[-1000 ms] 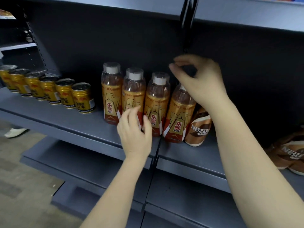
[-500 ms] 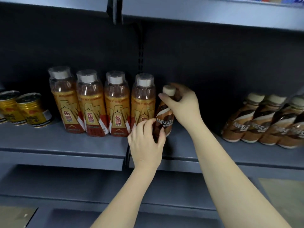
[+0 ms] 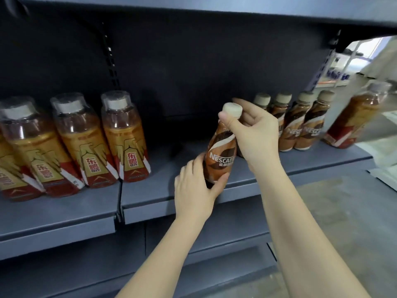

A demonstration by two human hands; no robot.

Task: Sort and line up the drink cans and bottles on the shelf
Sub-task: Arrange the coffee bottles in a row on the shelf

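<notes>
Half a second ago the brown plastic Nescafé coffee bottle stood against the amber bottles; now it is lifted clear of them and sits at centre frame, tilted slightly, held in both hands. Largest in view, the dark grey metal shelf runs across the frame as flat matte panels with a seam at lower left and a slotted upright behind. On its left half stands the row of clear plastic bottles of amber drink, broad-shouldered, with white caps under shrink film and glossy gold-and-red labels. At right, well apart from these, the row of waisted brown coffee bottles with beige ribbed caps stands packed close, and beyond it a blurred amber bottle at the shelf's end. Both bare forearms rise from the bottom edge. Curled closed, the left hand cups the held bottle's base, thumb against the label. Above it, the right hand pinches the neck below the cap, its other fingers loosely bent.
</notes>
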